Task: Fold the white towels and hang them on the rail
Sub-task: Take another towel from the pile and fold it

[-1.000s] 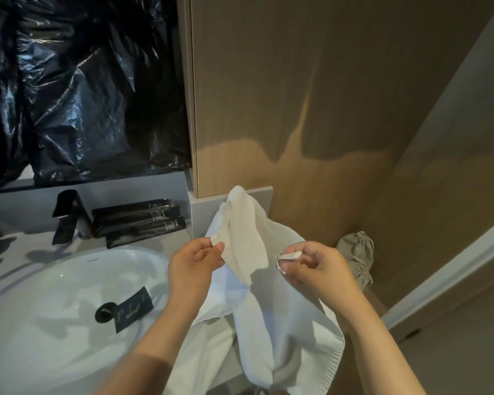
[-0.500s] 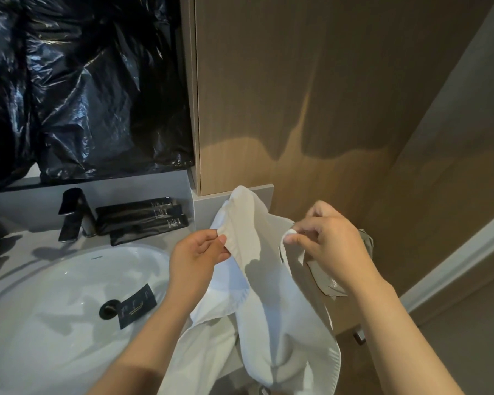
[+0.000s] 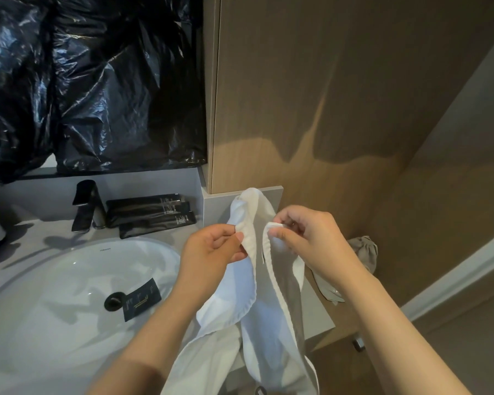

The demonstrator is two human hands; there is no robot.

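Note:
A white towel hangs in front of me, over the right end of the sink counter. My left hand pinches one hemmed edge of it between thumb and fingers. My right hand pinches another edge or corner close beside it, about a hand's width to the right. The rest of the towel droops in loose folds below both hands and out of the frame. No rail is in view.
A white basin with a black card by its drain lies at left. A black tap and black tubes stand behind it. Black plastic sheet covers the mirror. A beige cloth hangs by the wood wall at right.
My right hand has risen and moved left with its towel edge, ending close to my left hand. The left hand has shifted its pinch slightly along the hem.

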